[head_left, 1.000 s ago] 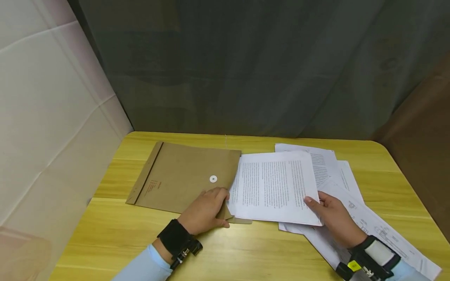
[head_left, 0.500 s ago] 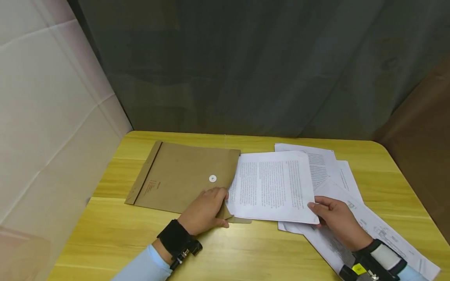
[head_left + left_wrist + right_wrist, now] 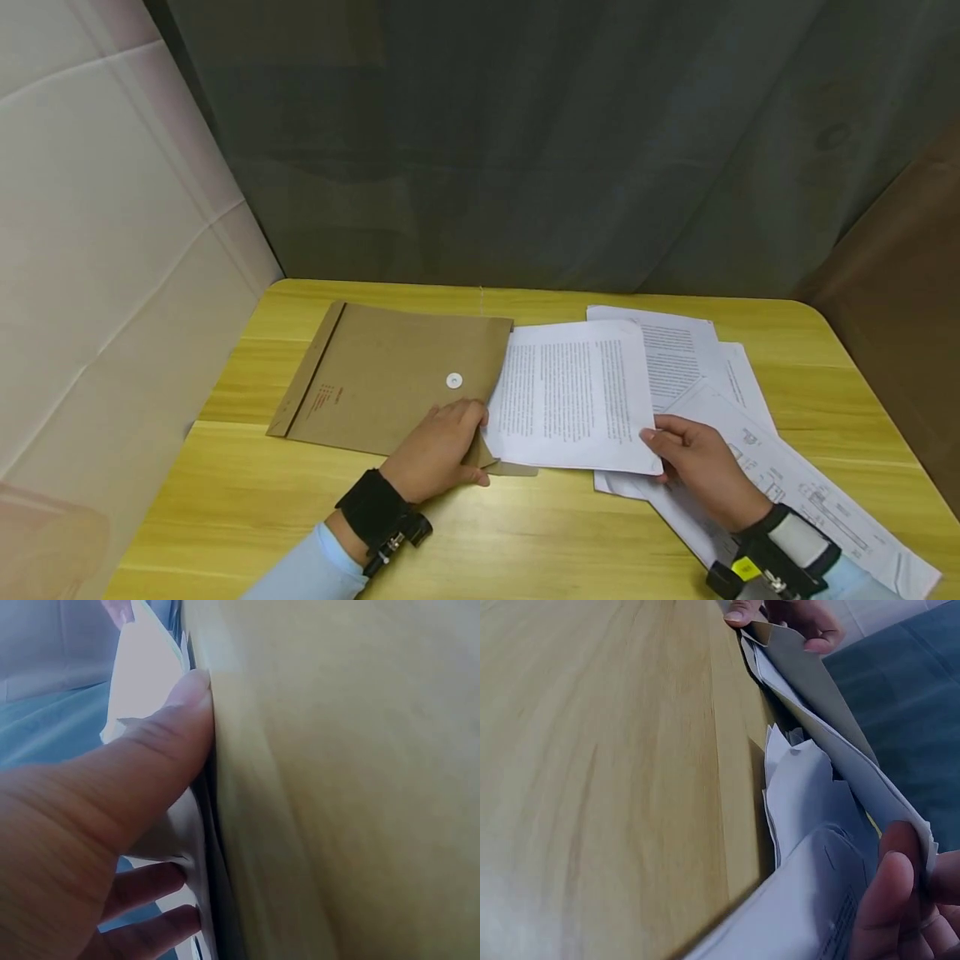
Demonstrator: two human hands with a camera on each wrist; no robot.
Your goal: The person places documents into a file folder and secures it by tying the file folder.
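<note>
A brown paper envelope (image 3: 390, 375) with a white button clasp lies flat on the left half of the yellow wooden table (image 3: 300, 517). My left hand (image 3: 474, 446) grips its near right corner, thumb under the raised flap (image 3: 810, 675). A printed white sheet (image 3: 573, 392) lies slanted with its left edge at the envelope's mouth. My right hand (image 3: 660, 440) pinches the sheet's near right corner. In the right wrist view my right fingertips (image 3: 889, 900) grip the sheet's edge, and my left hand (image 3: 795, 619) shows at the top on the flap. In the left wrist view my thumb (image 3: 157, 742) is in close-up.
Several loose printed sheets (image 3: 780, 475) lie fanned over the right half of the table, under and beyond the held sheet. A grey curtain (image 3: 525, 150) hangs behind the table, and a pale padded wall (image 3: 97, 250) stands at the left. Bare wood runs along the near edge.
My right hand has drawn the printed sheet a little to the left, toward the envelope's mouth. My left hand and the envelope have stayed in place.
</note>
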